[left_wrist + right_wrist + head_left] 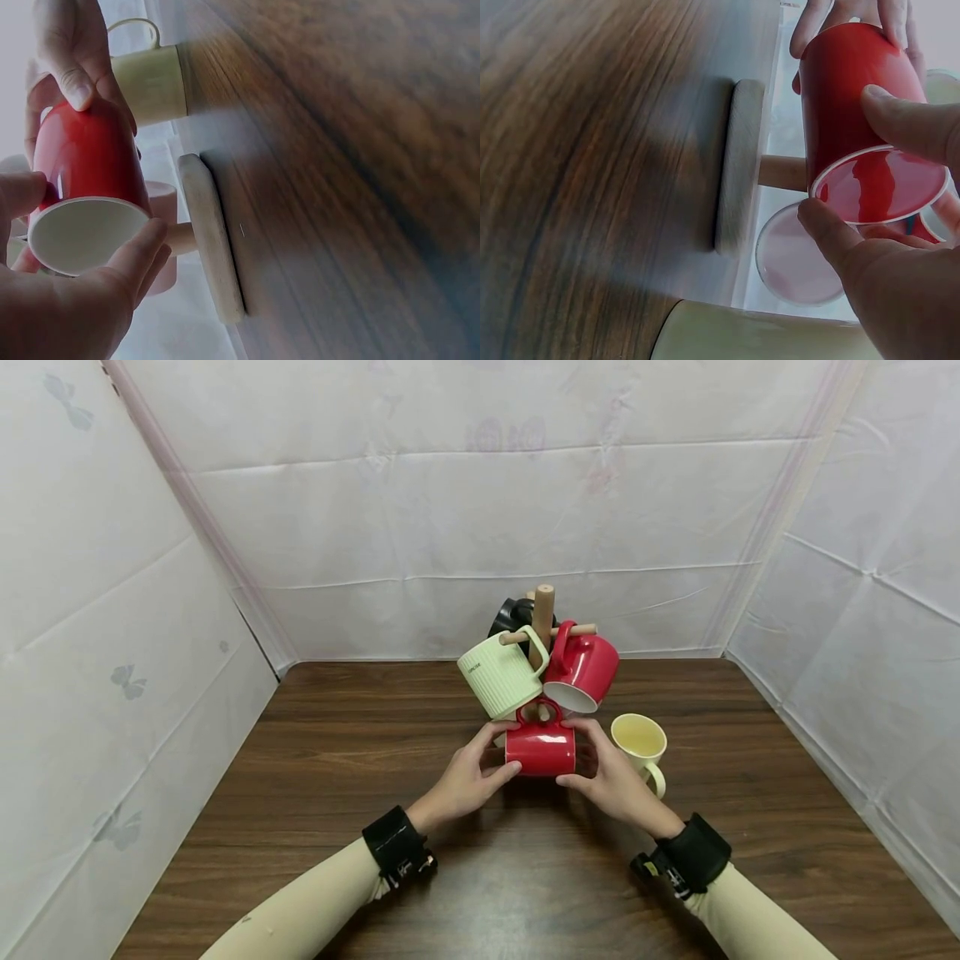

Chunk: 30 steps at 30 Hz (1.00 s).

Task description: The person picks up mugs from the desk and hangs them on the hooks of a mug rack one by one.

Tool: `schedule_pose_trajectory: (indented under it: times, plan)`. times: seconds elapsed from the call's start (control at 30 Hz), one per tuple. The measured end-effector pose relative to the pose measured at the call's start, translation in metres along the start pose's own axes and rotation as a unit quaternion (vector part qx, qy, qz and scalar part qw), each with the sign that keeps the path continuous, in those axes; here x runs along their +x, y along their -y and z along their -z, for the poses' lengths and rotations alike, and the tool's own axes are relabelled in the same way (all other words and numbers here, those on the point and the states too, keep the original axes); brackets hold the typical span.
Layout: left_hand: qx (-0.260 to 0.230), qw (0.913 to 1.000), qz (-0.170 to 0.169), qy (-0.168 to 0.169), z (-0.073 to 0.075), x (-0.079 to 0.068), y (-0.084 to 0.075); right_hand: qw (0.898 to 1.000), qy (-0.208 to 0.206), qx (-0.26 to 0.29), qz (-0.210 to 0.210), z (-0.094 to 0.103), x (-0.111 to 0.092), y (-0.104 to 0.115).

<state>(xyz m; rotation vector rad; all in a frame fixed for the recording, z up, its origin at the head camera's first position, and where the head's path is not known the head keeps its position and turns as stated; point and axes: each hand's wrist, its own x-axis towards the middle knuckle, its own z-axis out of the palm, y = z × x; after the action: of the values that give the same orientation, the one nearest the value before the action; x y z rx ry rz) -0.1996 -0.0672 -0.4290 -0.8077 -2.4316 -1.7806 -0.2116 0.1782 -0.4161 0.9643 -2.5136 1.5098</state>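
A glossy red mug (540, 753) lies sideways in the air between my hands, its handle (558, 712) up against the front of a wooden mug tree (544, 610). My left hand (467, 781) grips the mug's left end, thumb low and fingers higher. At the other end my right hand (611, 781) holds it the same way. The left wrist view shows a white, round end (86, 236) between thumb and fingers; in the right wrist view the white-rimmed right end (881, 184) looks red and pink. Over the held mug hang a ribbed light-green mug (501, 675) and another red mug (583, 667).
A black mug (504, 617) hangs at the tree's back. A pink mug (799, 259) is low behind the held one. The flat wooden base (210, 240) rests on the dark wood table (337, 735). Beside my right hand stands a yellow mug (637, 737). White sheeting (420, 527) encloses the table.
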Motion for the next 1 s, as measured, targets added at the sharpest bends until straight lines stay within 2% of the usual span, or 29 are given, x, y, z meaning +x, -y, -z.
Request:
schedule_pose_trajectory:
  times: [0.23,0.33,0.47,0.5,0.63,0.87,1.0]
  plan:
    - [0.013,0.9999,-0.001,0.006,0.002,0.006,0.003,1.0,-0.002,-0.014,-0.012,0.001,0.003,-0.001]
    - [0.022,0.9997,-0.002,0.008,0.002,0.011,0.02,1.0,-0.006,-0.024,-0.014,0.0,0.005,-0.005]
    - [0.027,0.9996,0.003,0.008,0.001,0.017,0.043,0.999,-0.014,-0.031,-0.01,-0.004,0.007,-0.029]
    - [0.028,0.9996,0.003,0.007,0.0,0.017,0.044,0.999,-0.015,-0.03,-0.008,-0.005,0.007,-0.035]
    - [0.03,0.9995,0.002,0.004,-0.001,0.018,0.04,0.999,-0.019,-0.034,-0.006,-0.006,0.007,-0.047]
    - [0.027,0.9994,0.005,0.02,0.004,0.014,0.012,0.999,-0.02,-0.048,-0.002,-0.007,0.007,-0.049]
    - [0.019,0.9993,0.014,0.03,0.007,0.015,0.01,0.998,-0.022,-0.051,-0.008,-0.007,0.008,-0.047]
